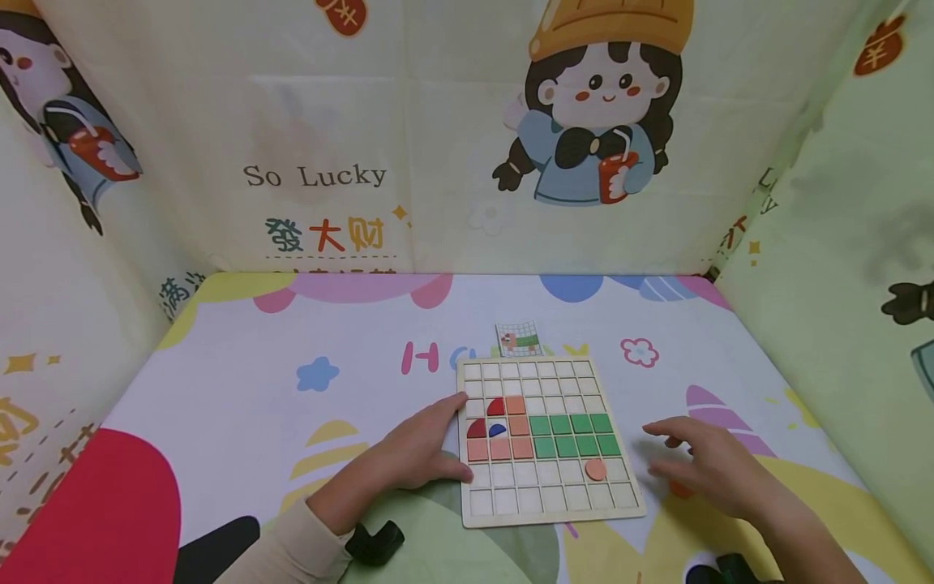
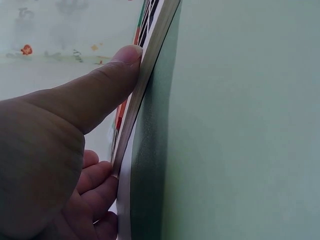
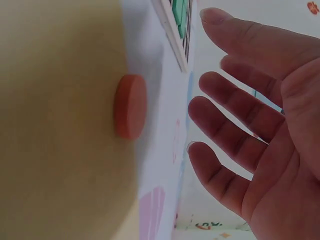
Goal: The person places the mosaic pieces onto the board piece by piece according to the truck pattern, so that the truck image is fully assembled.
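A square wooden grid board (image 1: 505,501) lies on the table. My left hand (image 1: 416,448) touches its left edge with thumb and fingertips; the left wrist view shows the thumb (image 2: 107,80) against the board's rim. Green square tiles (image 1: 576,436) fill two rows at the right, with salmon squares (image 1: 499,448), red quarter-round pieces (image 1: 496,406) and a blue-and-white piece (image 1: 498,429) to the left. A salmon disc (image 1: 595,470) sits lower right on the board. To the right, my right hand (image 1: 718,466) hovers with loosely spread fingers near an orange disc (image 3: 131,107) on the tablecloth.
A small pattern card (image 1: 519,340) with a gridded picture stands behind the board's far edge. A printed cloth (image 1: 241,389) covers the table. Printed cloth walls (image 1: 452,162) rise at the back and both sides.
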The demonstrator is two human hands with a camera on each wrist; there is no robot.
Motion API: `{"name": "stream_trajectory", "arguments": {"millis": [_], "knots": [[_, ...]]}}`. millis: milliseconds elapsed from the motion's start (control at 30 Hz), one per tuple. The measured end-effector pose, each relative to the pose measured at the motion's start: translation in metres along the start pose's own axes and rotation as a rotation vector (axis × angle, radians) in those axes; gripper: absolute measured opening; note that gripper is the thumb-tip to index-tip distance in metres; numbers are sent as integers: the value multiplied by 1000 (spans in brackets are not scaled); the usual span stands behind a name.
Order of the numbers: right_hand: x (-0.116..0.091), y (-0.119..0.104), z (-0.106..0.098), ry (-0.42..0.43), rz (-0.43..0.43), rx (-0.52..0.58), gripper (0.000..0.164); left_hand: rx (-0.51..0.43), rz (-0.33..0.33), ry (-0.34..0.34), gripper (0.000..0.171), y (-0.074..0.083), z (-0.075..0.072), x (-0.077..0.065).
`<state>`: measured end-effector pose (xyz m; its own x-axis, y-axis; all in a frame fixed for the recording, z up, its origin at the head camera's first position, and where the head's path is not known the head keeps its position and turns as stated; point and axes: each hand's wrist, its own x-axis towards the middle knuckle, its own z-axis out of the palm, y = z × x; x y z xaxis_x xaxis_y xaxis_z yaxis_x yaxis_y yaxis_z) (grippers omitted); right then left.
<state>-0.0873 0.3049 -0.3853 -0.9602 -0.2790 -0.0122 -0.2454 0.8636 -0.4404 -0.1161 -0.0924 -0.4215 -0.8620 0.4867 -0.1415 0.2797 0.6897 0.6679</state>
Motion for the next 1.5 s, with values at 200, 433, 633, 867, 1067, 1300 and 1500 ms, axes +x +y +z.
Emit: {"name": "stream_trajectory", "arguments": {"millis": [200, 433, 633, 867, 1067, 1300, 1500], "knots": [[-8, 9, 1, -52, 61, 7, 52, -8, -2, -3, 104, 0, 0, 0], [-16, 20, 5, -75, 33, -34, 53, -5, 0, -2, 104, 0, -1, -1], [-17, 25, 6, -90, 57, -67, 48, -4, 1, -2, 103, 0, -1, -1], [-15, 28, 5, -66, 83, -61, 44, -7, -5, -4, 104, 0, 0, -1], [-12, 28, 5, -62, 118, -59, 43, -8, -3, 0, 104, -1, 1, -1], [-8, 28, 6, -58, 121, -72, 46, -9, -9, -4, 104, 0, 1, -1], [-6, 27, 5, -84, 159, -2, 46, -2, -9, -3, 104, -1, 1, 0]]}}
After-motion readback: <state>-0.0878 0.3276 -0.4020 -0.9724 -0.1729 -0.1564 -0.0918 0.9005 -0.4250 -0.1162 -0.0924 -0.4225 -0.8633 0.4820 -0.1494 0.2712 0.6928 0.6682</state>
